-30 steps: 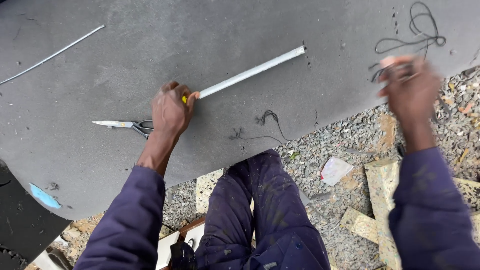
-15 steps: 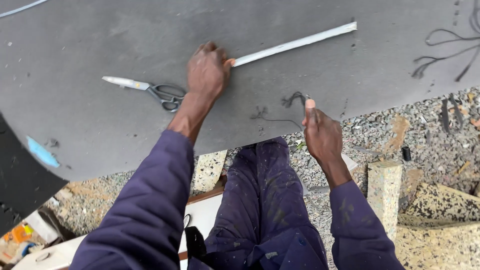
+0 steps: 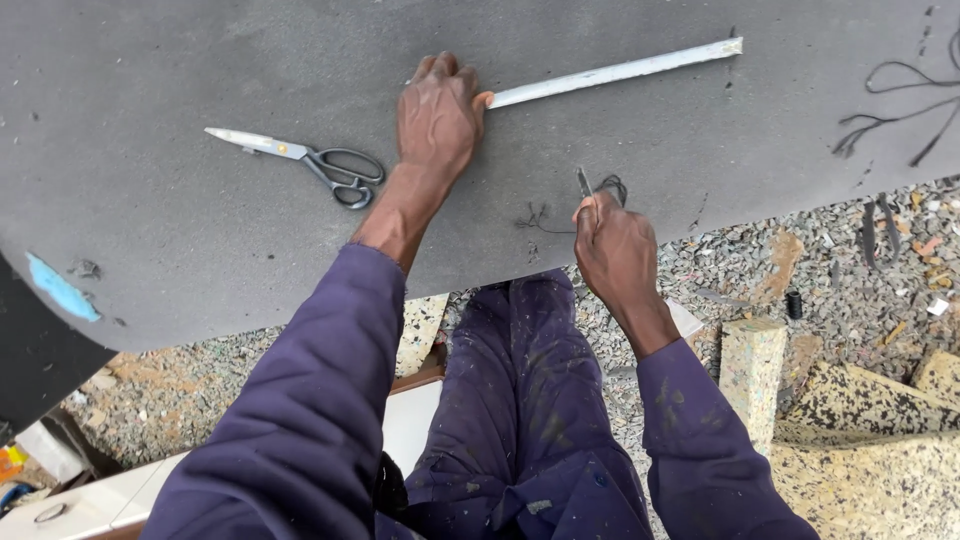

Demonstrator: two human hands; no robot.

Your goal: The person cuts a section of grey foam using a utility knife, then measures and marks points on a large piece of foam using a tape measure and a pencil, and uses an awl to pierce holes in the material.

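The left hand point(image 3: 438, 115) presses flat on the white bar point(image 3: 615, 72) on the grey foam sheet point(image 3: 180, 230). The right hand point(image 3: 615, 250) has its grip closed on a thin blade point(image 3: 584, 183). Scissors point(image 3: 310, 160) lie near.

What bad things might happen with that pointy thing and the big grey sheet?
The right hand grips a thin blade near the sheet's edge; a slip might nick the left hand, which presses a white strip close by. The strip might slide if that press eases, spoiling a straight line. The scissors lie loose on the grey foam sheet, which overhangs gravel, so a bump might knock them off.
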